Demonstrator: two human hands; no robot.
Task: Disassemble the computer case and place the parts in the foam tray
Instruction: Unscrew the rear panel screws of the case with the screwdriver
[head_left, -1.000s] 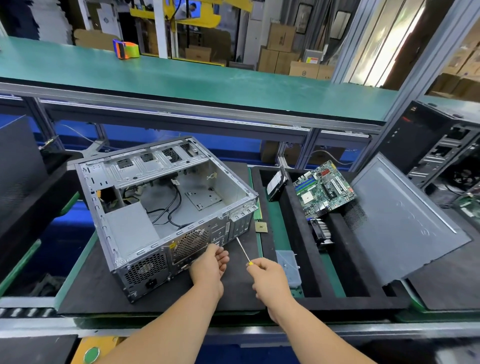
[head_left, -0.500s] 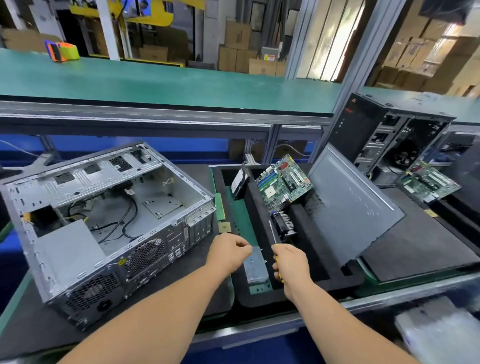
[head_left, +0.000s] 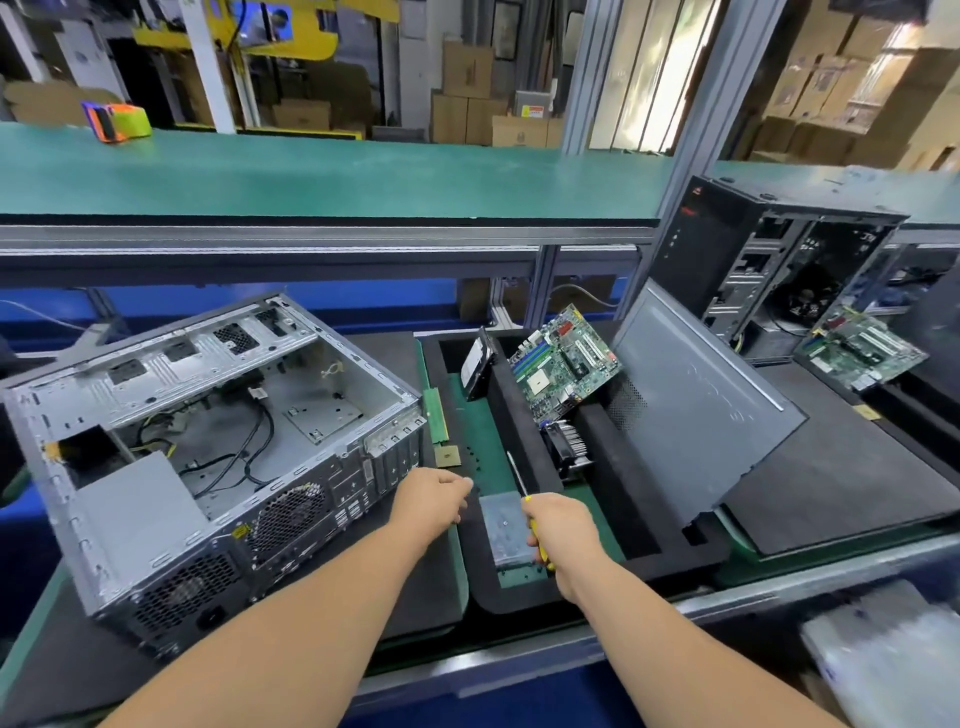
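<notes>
The open grey computer case (head_left: 208, 441) lies on its side on a black mat at the left, cables and the power supply inside. To its right the black foam tray (head_left: 519, 597) holds a hard drive (head_left: 478, 364), a motherboard (head_left: 563, 364), a cooler (head_left: 566, 449), a RAM stick (head_left: 435, 415), a small chip (head_left: 448, 456) and a grey box (head_left: 504, 530). The side panel (head_left: 691, 410) leans on the tray's right. My left hand (head_left: 431, 499) hovers at the tray's left rim, fingertips drawn together; nothing shows between them. My right hand (head_left: 563, 525) grips a yellow-handled screwdriver (head_left: 515, 473) over the tray.
A second black case (head_left: 769, 260) stands open at the back right, with another motherboard (head_left: 857, 353) beside it. A green shelf (head_left: 311, 176) runs overhead at the back and carries an orange tape dispenser (head_left: 114, 120). Clear plastic bags (head_left: 883, 649) lie at the lower right.
Both hands left the case's rear panel and moved right to the foam tray. The view swung right with them, so the case now sits further left.
</notes>
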